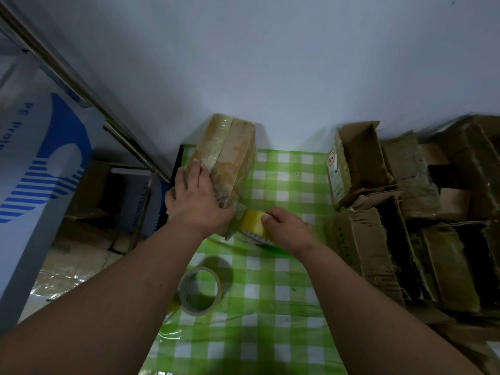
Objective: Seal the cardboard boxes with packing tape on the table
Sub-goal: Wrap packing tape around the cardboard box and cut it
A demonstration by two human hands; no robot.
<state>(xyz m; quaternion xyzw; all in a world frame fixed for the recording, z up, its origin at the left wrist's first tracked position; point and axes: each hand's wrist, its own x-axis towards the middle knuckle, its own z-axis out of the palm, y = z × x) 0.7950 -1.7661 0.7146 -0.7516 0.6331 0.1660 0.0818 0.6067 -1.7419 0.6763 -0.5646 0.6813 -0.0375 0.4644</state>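
Left hand [196, 198] lies flat on the taped box [226, 161]; right hand [288, 228] grips the yellow tape roll [254, 226] beside it. Spare roll [200, 290] nearer, open cartons [378, 212] right.

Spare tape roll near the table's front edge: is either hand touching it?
No. The spare tape roll lies alone on the checked cloth, while the left hand presses the box and the right hand grips another roll.
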